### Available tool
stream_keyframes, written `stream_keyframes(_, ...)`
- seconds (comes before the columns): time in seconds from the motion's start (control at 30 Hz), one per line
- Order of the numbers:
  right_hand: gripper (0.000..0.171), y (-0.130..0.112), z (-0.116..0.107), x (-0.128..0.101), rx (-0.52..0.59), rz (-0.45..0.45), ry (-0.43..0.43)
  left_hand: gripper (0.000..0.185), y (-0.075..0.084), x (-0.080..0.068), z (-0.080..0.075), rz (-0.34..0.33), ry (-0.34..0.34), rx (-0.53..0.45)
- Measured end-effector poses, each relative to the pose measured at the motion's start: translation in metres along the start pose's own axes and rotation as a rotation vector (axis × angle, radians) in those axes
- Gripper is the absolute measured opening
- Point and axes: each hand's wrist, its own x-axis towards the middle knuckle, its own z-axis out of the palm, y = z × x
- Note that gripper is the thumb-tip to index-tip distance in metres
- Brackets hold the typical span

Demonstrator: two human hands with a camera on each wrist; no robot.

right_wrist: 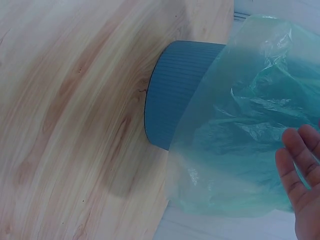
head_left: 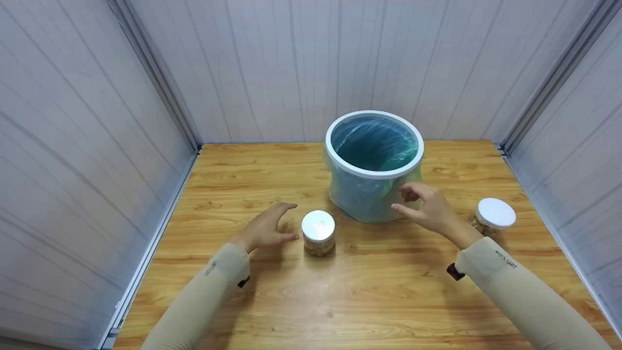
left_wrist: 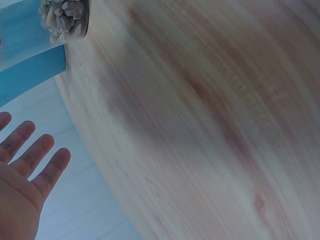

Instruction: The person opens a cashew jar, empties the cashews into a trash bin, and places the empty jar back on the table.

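Note:
A blue bin (head_left: 373,165) with a white rim and a green plastic liner (right_wrist: 250,145) stands at the middle back of the wooden table (head_left: 340,291). My right hand (head_left: 423,208) hovers at its front right side, fingers loosely bent, holding nothing. A small jar with a white lid (head_left: 318,232) stands in front of the bin; nuts show through its glass (left_wrist: 64,19). My left hand (head_left: 269,227) is open just left of that jar, not touching it. A second white-lidded jar (head_left: 492,217) stands to the right, behind my right wrist.
Grey panelled walls (head_left: 97,146) close the table in on the left, back and right. Bare wood (head_left: 350,296) lies between my forearms and the front edge.

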Motion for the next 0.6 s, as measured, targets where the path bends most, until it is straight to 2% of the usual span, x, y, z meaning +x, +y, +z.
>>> stream_keyframes(0.4, 0.034, -0.001, 0.006, -0.001, 0.011, -0.032, -0.034, 0.089, 0.001, 0.001, 0.006, 0.018, -0.004, -0.036)
stream_keyframes(0.6, 0.034, -0.003, 0.009, 0.0, 0.021, -0.047, -0.053, 0.09, -0.002, 0.0, 0.013, 0.004, -0.012, -0.071)
